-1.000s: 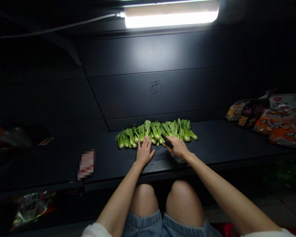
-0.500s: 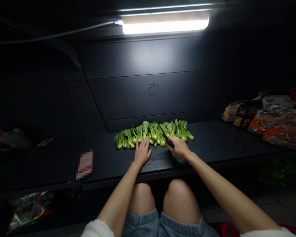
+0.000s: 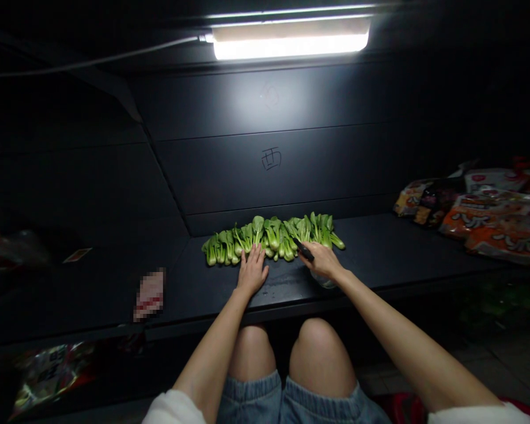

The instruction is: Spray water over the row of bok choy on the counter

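A row of green bok choy (image 3: 272, 235) lies along the dark shelf (image 3: 287, 284), leaves toward the back panel and pale stems toward me. My left hand (image 3: 252, 271) rests at the front of the row, fingers stretched out, the tips touching the stems near the middle. In my right hand (image 3: 323, 259) is a spray bottle (image 3: 304, 249); its black nozzle points toward the bok choy, and the clear body shows below the hand. My right fingers are wrapped round the bottle's neck and partly hidden.
Several snack bags (image 3: 490, 221) are piled on the shelf at the right. A card (image 3: 78, 255) and a pinkish blurred-out item (image 3: 149, 294) lie at the left. A shiny packet (image 3: 48, 371) sits on the lower level. Overhead shines a lamp (image 3: 291, 44) with a cable.
The whole view has shifted slightly, so things appear a little farther left. Both hands keep nearly the same places by the bok choy, and the spray bottle stays in my right hand.
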The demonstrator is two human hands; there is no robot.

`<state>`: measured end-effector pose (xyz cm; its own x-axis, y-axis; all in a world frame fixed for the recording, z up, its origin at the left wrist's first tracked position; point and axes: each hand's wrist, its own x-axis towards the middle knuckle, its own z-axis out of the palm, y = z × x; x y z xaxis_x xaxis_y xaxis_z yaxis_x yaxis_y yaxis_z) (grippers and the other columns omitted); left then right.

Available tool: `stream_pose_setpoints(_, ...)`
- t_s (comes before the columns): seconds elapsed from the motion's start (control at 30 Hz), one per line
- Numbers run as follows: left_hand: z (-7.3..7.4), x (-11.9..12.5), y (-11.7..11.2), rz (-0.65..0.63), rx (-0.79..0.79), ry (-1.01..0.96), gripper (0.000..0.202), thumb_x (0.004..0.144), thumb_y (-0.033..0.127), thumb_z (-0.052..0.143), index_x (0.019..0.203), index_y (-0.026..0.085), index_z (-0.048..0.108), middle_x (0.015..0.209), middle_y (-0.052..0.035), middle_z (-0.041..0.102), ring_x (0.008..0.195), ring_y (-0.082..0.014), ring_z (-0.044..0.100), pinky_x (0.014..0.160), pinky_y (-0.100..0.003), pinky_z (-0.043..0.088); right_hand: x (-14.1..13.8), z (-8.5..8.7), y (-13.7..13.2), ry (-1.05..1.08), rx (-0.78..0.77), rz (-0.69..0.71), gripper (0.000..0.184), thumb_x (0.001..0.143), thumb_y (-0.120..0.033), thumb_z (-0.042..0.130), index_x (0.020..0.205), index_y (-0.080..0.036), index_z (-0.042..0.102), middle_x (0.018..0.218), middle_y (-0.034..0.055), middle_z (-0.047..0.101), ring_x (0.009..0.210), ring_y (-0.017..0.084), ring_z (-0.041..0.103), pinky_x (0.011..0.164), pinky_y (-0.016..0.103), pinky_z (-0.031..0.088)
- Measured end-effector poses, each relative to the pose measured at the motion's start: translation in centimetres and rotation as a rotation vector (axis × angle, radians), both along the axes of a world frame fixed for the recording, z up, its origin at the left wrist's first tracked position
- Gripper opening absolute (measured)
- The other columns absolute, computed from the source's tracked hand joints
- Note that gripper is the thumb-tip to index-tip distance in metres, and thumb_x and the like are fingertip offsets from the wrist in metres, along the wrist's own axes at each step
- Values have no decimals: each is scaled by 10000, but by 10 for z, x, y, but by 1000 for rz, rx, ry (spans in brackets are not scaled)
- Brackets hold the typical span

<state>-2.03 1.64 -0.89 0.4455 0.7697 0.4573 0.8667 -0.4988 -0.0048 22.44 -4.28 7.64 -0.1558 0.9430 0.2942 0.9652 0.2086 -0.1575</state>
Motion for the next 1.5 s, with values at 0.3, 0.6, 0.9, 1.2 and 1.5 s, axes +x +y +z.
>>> stream_pose_setpoints(0.3,0,0,-1,-6,7,-13,562,907,297,433,1457,189,401,1580,-97,314,1485,-261,222,1205,-571,145,-7,4,1,-37,-52,-11,299,932,-330,494,1160,-187,623,1077,102,693,979,214,632,778,266,415)
stream_pose_setpoints(0.6,6,3,-3,-31,7,-2,555,912,276,427,1456,175,391,1588,-100,292,1484,-256,223,1204,-571,151,-3,5,0,-10,-32,-24,325,942,-372,482,1181,-194,610,1093,101,690,985,213,628,795,267,411)
stream_pose_setpoints(0.9,18,33,2,-94,9,-31,591,923,274,415,1493,161,311,1601,-93,263,1496,-242,182,1214,-560,126,7,1,-3,65,43,-27,239,943,-329,444,1003,-192,631,937,72,682,870,190,622,714,249,378)
stream_pose_setpoints(1.2,1,34,4,-69,1,-38,586,923,289,438,1487,168,335,1582,-111,308,1481,-252,234,1207,-541,175,12,-3,-1,153,98,-13,244,937,-351,445,978,-195,627,887,69,680,820,197,621,697,252,375)
stream_pose_setpoints(1.5,2,35,3,-79,6,-43,590,925,282,432,1493,170,319,1590,-102,292,1485,-251,221,1206,-549,158,32,-3,-1,186,131,-80,255,916,-376,451,949,-196,630,873,76,678,787,206,618,663,260,376)
